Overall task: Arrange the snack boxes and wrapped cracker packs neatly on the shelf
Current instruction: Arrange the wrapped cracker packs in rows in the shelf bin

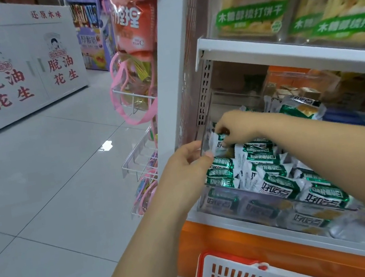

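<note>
Right hand reaches deepest, thumb and fingertips pinching one wrapped cracker pack in the bin's far-left corner. Left hand sits nearer me, fingers curled at the clear side panel (whether it grips the panel or only steadies it, I cannot tell). Shelf: its clear-fronted bin holds the green-and-white cracker packs, most with long axes running left to right, a few slanted. The pinched pack stands on end, just right of the left hand; I judge the right hand better placed to seat it. Clear cracker boxes above are cropped. The bin's rear is shadowed.
</note>
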A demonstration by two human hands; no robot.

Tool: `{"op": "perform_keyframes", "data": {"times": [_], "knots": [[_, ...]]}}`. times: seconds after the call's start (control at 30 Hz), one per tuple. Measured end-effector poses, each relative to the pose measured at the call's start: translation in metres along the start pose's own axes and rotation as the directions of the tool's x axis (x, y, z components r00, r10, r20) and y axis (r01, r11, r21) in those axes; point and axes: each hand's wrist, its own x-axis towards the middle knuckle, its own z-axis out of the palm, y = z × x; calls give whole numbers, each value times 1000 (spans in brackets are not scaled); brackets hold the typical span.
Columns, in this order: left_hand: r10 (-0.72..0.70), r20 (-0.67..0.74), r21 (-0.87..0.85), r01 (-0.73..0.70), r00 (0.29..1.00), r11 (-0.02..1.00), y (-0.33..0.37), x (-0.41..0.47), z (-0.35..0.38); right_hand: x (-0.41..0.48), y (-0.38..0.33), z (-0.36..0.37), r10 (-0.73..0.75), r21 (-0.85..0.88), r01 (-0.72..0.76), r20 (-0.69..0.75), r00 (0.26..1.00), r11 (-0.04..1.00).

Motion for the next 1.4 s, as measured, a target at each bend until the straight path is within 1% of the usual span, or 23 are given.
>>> {"op": "perform_keyframes", "data": {"times": [0.07, 0.13, 0.23, 0.3, 0.33, 0.4, 0.47, 0.53, 0.6, 0.67, 0.73, 0.8, 0.9, 0.93, 0.97, 1.1, 1.17, 1.3, 1.33, 1.4], "knots": [[18, -9, 11, -18, 1000, 1000, 2, -2, 0, -18, 4, -7, -44, 4, 44, -130, 991, 999], [73, -41, 34, -72, 997, 997, 3, -4, 2, -39, 8, -12, -74, 57, 93, -272, 959, 994], [247, -87, 105, -238, 965, 966, 10, -8, 4, -75, 6, -15, -136, 100, 196, -429, 893, 975], [370, -62, 145, -358, 927, 922, 15, -14, 7, -103, -1, -13, -168, 127, 255, -472, 865, 958], [406, -28, 146, -398, 914, 906, 18, -17, 9, -116, -5, -12, -183, 139, 280, -481, 857, 950], [431, 52, 118, -434, 901, 893, 19, -21, 13, -139, -12, -5, -189, 171, 303, -478, 857, 938], [430, 114, 81, -440, 895, 894, 19, -26, 18, -159, -14, 3, -172, 204, 307, -496, 851, 929], [419, 179, 37, -431, 890, 901, 20, -29, 24, -176, -11, 11, -87, 290, 272, -521, 849, 918], [414, 235, -8, -424, 880, 906, 20, -32, 33, -191, -8, 19, 5, 398, 249, -539, 843, 883], [413, 261, -68, -410, 873, 910, 18, -35, 42, -203, -2, 26, 57, 448, 242, -557, 829, 861], [408, 268, -105, -394, 873, 913, 15, -36, 51, -215, 5, 32, 127, 526, 216, -541, 832, 823], [397, 262, -137, -373, 880, 918, 12, -37, 59, -226, 14, 39, 216, 643, 189, -496, 841, 742], [371, 266, -166, -337, 890, 927, 9, -38, 67, -241, 25, 56, 306, 822, 219, -424, 852, 526], [361, 272, -170, -324, 892, 931, 8, -38, 70, -245, 27, 61, 331, 855, 234, -411, 849, 463], [349, 275, -172, -311, 896, 935, 6, -39, 73, -247, 29, 66, 358, 872, 239, -405, 841, 426], [294, 258, -184, -252, 920, 950, -1, -40, 82, -251, 33, 73, 422, 900, 246, -392, 818, 359], [284, 229, -172, -248, 931, 953, -3, -41, 85, -252, 35, 73, 448, 912, 229, -371, 813, 340], [287, 203, -66, -280, 936, 958, -4, -46, 91, -250, 33, 79, 478, 950, 204, -296, 827, 235], [277, 196, -42, -274, 941, 961, -4, -47, 92, -249, 33, 80, 476, 957, 199, -278, 835, 210], [257, 182, -47, -252, 949, 967, -4, -49, 92, -250, 31, 80, 437, 969, 183, -239, 867, 166]]}}
